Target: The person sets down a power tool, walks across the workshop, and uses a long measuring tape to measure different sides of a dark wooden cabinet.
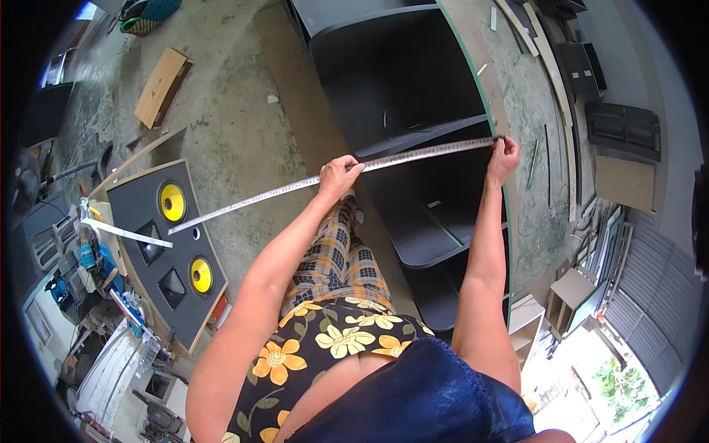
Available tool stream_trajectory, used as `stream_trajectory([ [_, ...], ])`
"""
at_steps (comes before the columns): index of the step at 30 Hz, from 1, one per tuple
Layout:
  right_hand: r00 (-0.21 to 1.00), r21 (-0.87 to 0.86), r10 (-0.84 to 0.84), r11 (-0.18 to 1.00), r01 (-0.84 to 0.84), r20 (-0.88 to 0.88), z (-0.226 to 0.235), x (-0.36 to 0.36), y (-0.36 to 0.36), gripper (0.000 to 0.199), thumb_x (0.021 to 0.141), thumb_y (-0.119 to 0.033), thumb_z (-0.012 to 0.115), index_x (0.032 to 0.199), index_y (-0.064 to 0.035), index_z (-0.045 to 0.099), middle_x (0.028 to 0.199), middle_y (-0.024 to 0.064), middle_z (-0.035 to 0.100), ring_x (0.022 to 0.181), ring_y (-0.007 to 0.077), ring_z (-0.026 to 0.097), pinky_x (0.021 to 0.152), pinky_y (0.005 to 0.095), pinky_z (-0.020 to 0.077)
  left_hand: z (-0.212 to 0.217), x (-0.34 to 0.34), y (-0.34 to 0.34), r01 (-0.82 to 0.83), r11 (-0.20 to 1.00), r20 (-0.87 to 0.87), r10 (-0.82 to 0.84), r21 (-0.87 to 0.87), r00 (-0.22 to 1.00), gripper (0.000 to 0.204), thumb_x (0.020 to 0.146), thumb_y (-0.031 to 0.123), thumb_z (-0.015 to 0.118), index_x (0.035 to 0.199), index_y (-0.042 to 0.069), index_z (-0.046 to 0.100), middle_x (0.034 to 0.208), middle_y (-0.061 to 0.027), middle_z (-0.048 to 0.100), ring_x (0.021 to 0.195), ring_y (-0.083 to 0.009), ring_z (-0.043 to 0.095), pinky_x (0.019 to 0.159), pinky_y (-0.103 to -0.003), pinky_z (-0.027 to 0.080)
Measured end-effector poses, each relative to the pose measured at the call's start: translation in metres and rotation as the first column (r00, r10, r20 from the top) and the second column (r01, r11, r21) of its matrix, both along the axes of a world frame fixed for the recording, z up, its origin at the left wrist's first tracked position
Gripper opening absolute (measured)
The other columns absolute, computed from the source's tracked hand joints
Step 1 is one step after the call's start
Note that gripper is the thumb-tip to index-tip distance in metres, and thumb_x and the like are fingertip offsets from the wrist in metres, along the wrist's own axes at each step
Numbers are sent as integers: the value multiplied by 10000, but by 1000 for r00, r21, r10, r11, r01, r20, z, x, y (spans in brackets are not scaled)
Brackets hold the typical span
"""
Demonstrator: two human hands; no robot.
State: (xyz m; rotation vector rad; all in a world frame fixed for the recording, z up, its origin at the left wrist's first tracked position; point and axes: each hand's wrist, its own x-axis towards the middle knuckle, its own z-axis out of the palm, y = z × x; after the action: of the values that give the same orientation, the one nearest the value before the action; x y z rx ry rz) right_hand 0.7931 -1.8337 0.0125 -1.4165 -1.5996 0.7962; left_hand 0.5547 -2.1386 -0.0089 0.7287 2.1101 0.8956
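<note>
A long pale measuring tape [425, 154] stretches across a black cabinet [325, 22] with several open compartments. My right hand [504, 159] pinches the tape's right end at the cabinet's far-right edge, which is lined in green. Near the cabinet's left side, my left hand [341, 177] grips the tape with fingers closed around it. Beyond that hand, the tape's free length slants down to the left, in front of a dark panel [159, 196]. Inside the cabinet, a small white label lies on a dark surface.
Two yellow-coned speakers [173, 202] are set in the dark panel on the left. A wooden box [162, 87] rests on the concrete floor [236, 81]. Cluttered tools [88, 247] fill the left edge. Long boards [557, 81] and a beige panel [624, 183] lie to the right.
</note>
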Motion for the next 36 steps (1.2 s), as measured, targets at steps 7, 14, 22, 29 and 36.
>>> stream_trajectory([
  [7, 974, -182, -10, 983, -32, -227, 70, 47, -113, 179, 866, -106, 586, 994, 13, 547, 813, 36, 589, 669, 89, 579, 595, 202, 485, 44, 4, -73, 103, 994, 42, -105, 37, 994, 250, 774, 310, 634, 792, 60, 649, 668, -76, 634, 641, -211, 623, 654, -337, 476],
  [14, 953, -309, -156, 948, 72, -259, 67, 68, -164, 145, 863, -67, 577, 984, 8, 546, 812, 39, 601, 640, 80, 586, 591, 193, 505, 62, -25, -80, 227, 972, 21, -227, -57, 974, 252, 758, 348, 637, 785, 98, 665, 686, -68, 649, 684, -233, 635, 693, -361, 481],
  [22, 962, -224, -171, 967, 123, -212, 69, -57, -136, 150, 863, -55, 573, 991, 20, 553, 838, 54, 604, 661, 92, 597, 598, 198, 515, 62, -146, -46, 231, 972, -79, -228, 36, 971, 245, 757, 349, 631, 771, 107, 662, 678, -70, 642, 681, -238, 630, 685, -363, 473],
  [29, 978, -95, -79, 994, 62, -195, 56, -202, -63, 134, 845, -56, 578, 950, 28, 569, 790, 47, 609, 652, 99, 597, 607, 216, 496, 58, -270, -1, 186, 982, -37, -186, -23, 982, 249, 756, 338, 640, 781, 91, 655, 677, -76, 637, 672, -233, 631, 662, -354, 480],
  [36, 995, -39, -83, 996, 81, -57, 39, -280, 36, 150, 791, -55, 614, 918, 25, 605, 763, 64, 639, 652, 117, 618, 618, 247, 506, 42, -307, 52, 125, 992, -54, -126, -10, 991, 278, 787, 359, 631, 791, 81, 649, 685, -78, 640, 667, -239, 625, 648, -360, 464],
])
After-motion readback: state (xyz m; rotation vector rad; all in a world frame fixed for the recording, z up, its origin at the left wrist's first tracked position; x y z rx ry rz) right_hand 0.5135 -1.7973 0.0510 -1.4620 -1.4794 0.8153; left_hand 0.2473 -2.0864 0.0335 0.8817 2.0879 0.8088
